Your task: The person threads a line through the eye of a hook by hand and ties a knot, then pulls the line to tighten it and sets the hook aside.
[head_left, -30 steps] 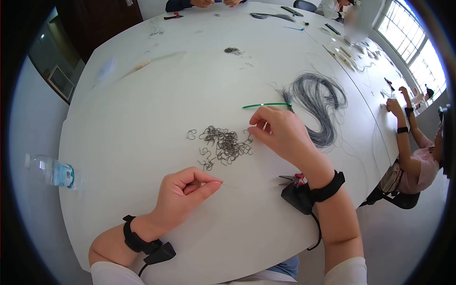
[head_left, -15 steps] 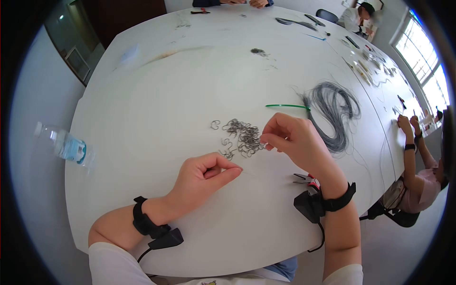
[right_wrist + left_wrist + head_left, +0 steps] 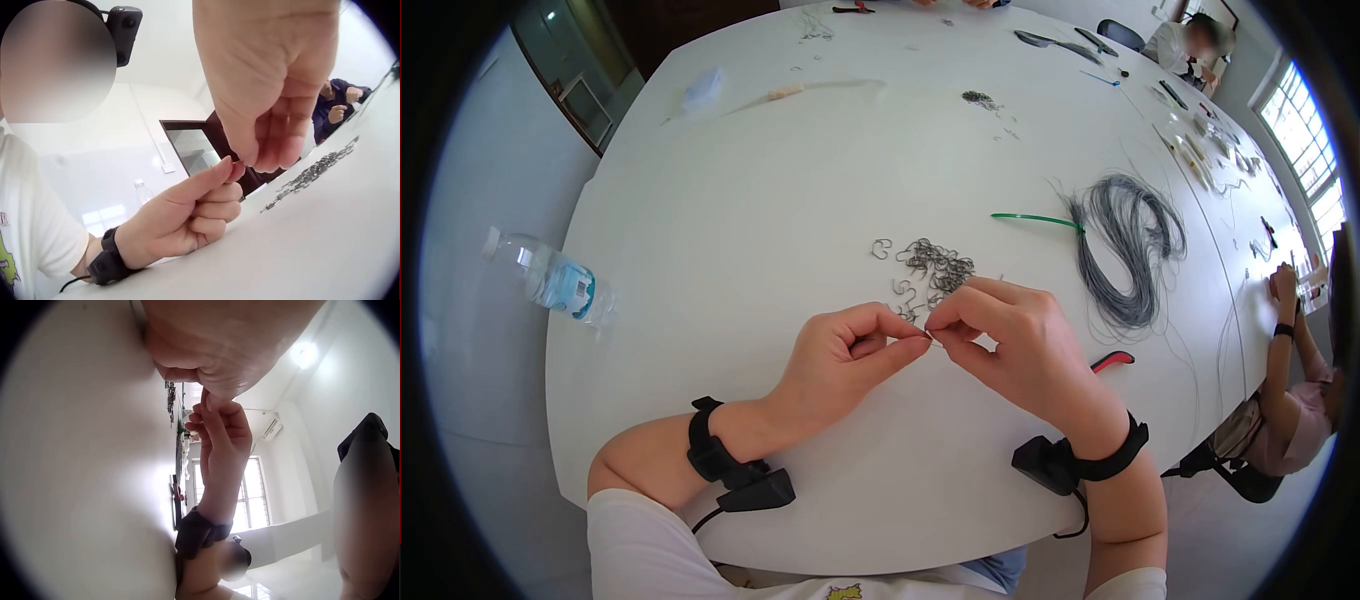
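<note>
In the head view my left hand [image 3: 840, 355] pinches the end of a fine, pale strand between thumb and forefinger. My right hand [image 3: 1015, 345] meets it, thumb and forefinger pinching what looks like a small dark wire hook, mostly hidden by the fingertips. Both sets of fingertips come together just in front of a loose pile of small, curved metal hooks [image 3: 940, 262]. From the right wrist view, the left thumb [image 3: 206, 181] is right at the right fingertips, with the hook pile [image 3: 312, 172] behind.
A grey bundle of long strands [image 3: 1135, 250] with a green cable tie [image 3: 1037, 217] lies right of the hooks. A red plier handle [image 3: 1113, 361] shows beside my right wrist. At left stands a water bottle [image 3: 560, 283]. Other people sit around the white table [image 3: 800, 200].
My right hand has left the right edge of the hook pile and come toward me to the left hand's fingertips. The pliers are now mostly covered. The head view has shifted.
</note>
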